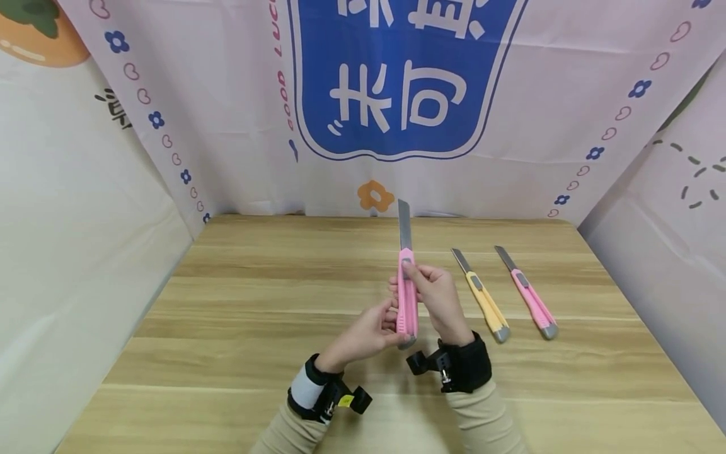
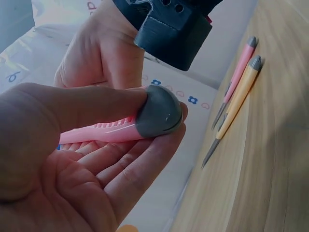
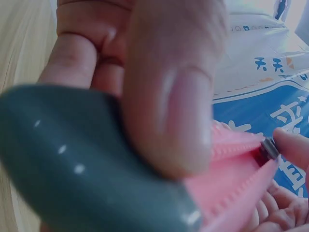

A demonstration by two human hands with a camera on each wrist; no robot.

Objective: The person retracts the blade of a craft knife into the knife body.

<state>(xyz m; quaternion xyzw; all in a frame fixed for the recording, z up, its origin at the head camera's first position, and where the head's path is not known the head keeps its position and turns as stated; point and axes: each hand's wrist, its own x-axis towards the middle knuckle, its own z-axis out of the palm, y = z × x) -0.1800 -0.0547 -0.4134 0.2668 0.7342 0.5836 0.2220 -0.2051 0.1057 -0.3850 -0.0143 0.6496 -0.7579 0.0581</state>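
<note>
Both hands hold a pink utility knife (image 1: 407, 296) upright above the table, its long grey blade (image 1: 404, 224) slid out and pointing away. Low on the handle, my left hand (image 1: 365, 334) pinches the knife by its grey end cap (image 2: 161, 113), thumb on one side and fingers under the other. My right hand (image 1: 442, 299) grips the upper handle, with its thumb at the dark slider (image 3: 269, 149). To the right lie a yellow utility knife (image 1: 484, 299) and a second pink utility knife (image 1: 533, 299), side by side, each with its blade out.
The wood-grain table (image 1: 227, 328) runs back to a printed white cloth (image 1: 244, 157) hanging behind it. More pale cloth (image 1: 74, 252) hangs along the left side and the right. Black camera straps (image 1: 467, 366) wrap the wrists.
</note>
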